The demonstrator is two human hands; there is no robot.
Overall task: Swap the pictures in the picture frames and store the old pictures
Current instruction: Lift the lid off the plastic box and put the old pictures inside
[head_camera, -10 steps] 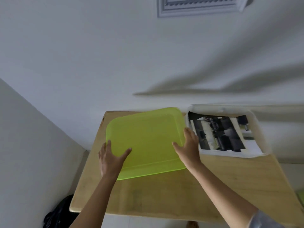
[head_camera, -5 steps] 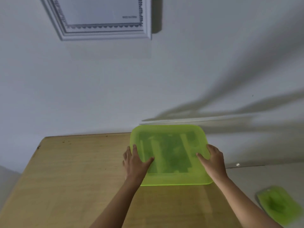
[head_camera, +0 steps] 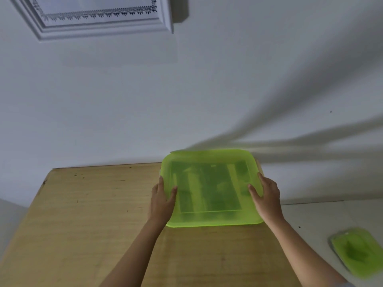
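Step in hand, as I judge it: storing the old picture. Green lid (head_camera: 211, 187) sits over the storage box at the far right corner of the tabletop (head_camera: 93, 214); the picture (head_camera: 209, 188) shows dimly through the lid, lying flat inside. Left hand (head_camera: 162, 200) presses the lid's left edge, fingers spread flat, thumb on top. Right hand (head_camera: 266, 198) does the same on the lid's right edge. Neither grips; both push down.

Next move likely calls for even pressure round the rim until the lid seats, then release.

A white frame (head_camera: 103, 19) hangs on the wall above and left of the lid. A second green lidded box (head_camera: 358, 252) lies below and right of it.

Versus 1.0 s ago: the lid was left of the uncovered picture; now it covers it.
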